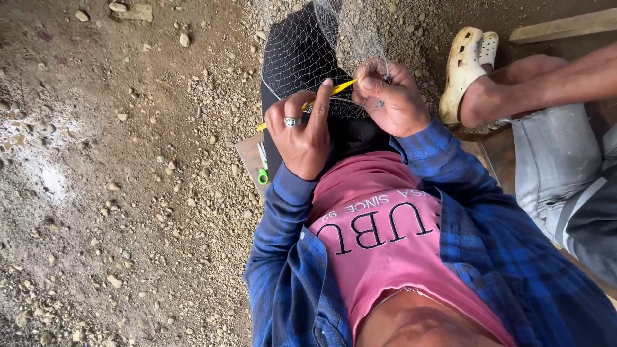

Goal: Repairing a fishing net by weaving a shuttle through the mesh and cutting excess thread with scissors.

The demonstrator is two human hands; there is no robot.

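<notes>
No packages, labels, signs or screens are present; the only lettering in view is a dark and white print across the chest of the pink shirt, between blue plaid sleeves.

soft even daylight, sharp focus

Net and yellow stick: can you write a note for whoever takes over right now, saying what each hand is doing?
Left hand: grip shut on the yellow needle, forefinger laid over it.
Right hand: grip pinching the net at the needle's tip.
Green-handled scissors lie on the board by the left forearm. Another person's foot in a pale clog rests to the right.
Done and left: the mesh does not show it.
</notes>
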